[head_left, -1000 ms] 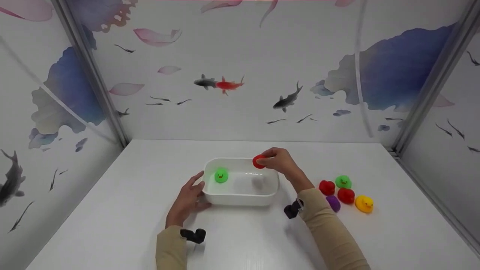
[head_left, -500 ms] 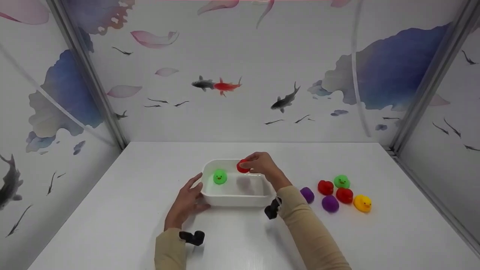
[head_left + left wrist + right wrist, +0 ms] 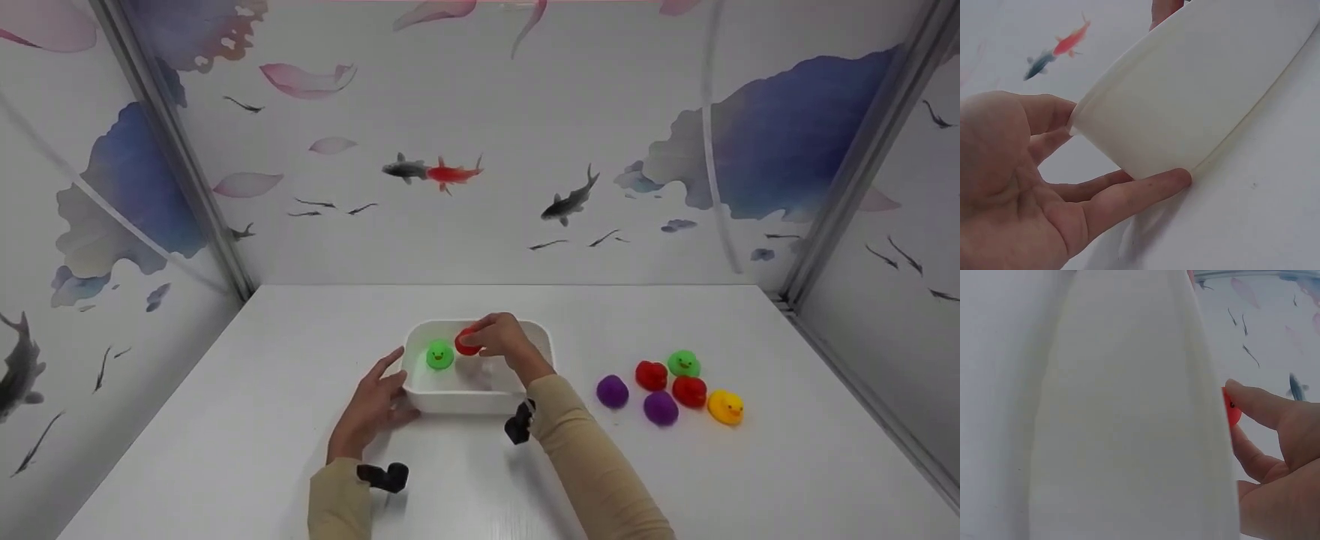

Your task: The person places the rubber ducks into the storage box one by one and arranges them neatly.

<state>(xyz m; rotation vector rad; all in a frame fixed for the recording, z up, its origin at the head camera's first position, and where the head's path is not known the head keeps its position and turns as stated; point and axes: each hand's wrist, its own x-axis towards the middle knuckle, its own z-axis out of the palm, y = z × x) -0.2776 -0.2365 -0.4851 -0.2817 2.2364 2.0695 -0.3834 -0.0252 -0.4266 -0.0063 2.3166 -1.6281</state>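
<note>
A white plastic tub stands on the table, with a green rubber duck at its left inside. My left hand holds the tub's left end. In the left wrist view its fingers meet the rim and the thumb lies along the lower edge. My right hand pinches a red rubber duck over the inside of the tub, to the right of the green one. In the right wrist view the tub's wall partly hides that red duck.
To the tub's right lie two purple toys, two red ducks, a green duck and a yellow duck. White panels painted with fish enclose the table's back and sides.
My right hand has carried the red duck leftward and lower, from the tub's right rear rim to beside the green duck. My left hand stays on the tub.
</note>
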